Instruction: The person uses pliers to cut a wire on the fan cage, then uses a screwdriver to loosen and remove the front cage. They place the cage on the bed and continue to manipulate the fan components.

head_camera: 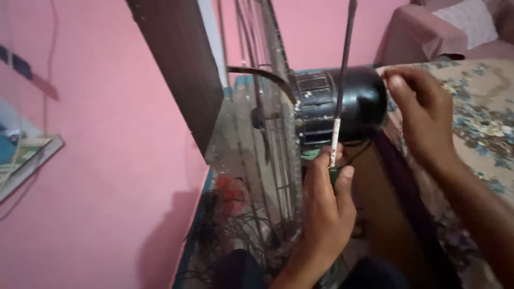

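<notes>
The left hand (326,206) comes up from the 6 o'clock edge of the view, and its grip is pinched narrow around a thin rod (336,134). Thumb and fingers close on the rod's pale lower end, and the darker upper length runs on toward 12 o'clock, out of the top of the view. The rod crosses right in front of the black fan motor (353,104), which sits just above the left hand, at about its 12 o'clock.

The right hand (423,115) reaches in from 4 o'clock. Its fingertips rest on the rounded back of the motor, at the motor's 3 o'clock side; the grip is curled and partly closed, touching the housing rather than wrapping it. Whether anything small sits between those fingers cannot be told.

At the motor's 9 o'clock stands the dusty wire fan guard (267,134), joined to the motor's front. A dark wooden board (179,64) leans beyond it toward 10 o'clock, against the pink wall (107,160). At 3 o'clock, under the right forearm, lies a flowered bedcover (482,118).
</notes>
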